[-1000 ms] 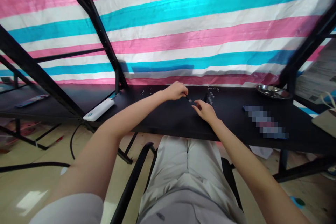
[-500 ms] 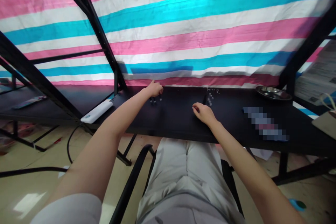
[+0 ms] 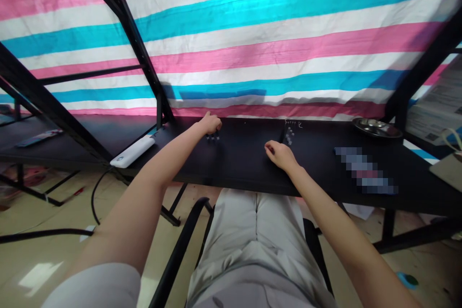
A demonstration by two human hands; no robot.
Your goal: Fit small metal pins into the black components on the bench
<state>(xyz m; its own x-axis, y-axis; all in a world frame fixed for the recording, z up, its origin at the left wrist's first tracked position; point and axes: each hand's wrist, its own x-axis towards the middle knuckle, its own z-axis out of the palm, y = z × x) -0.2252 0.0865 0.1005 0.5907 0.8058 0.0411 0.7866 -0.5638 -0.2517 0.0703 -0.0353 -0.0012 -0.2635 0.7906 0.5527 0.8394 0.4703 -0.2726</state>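
Note:
My left hand (image 3: 212, 123) reaches to the far part of the black table (image 3: 241, 154), its fingers bent downward and closed. Just below the fingertips, small dark pieces with grey ends (image 3: 212, 138) stand side by side in a short row. Whatever the fingers grip is hidden behind the hand. My right hand (image 3: 279, 154) rests on the table with curled fingers, and I cannot make out anything in them. Beyond it lie several small grey pieces (image 3: 289, 135), a dark narrow piece (image 3: 283, 131) and a row of thin, light hook-like bits (image 3: 293, 124).
A shiny metal dish (image 3: 377, 128) stands at the back right, with a blurred-out flat item (image 3: 364, 171) nearer me. On the left lies a white oblong device (image 3: 133, 151) beside the black frame post (image 3: 144, 53). A striped sheet (image 3: 274, 53) hangs behind the table.
My left hand has shifted slightly left, and the grey-ended piece under it now sits closer to the others. My right hand stays in place.

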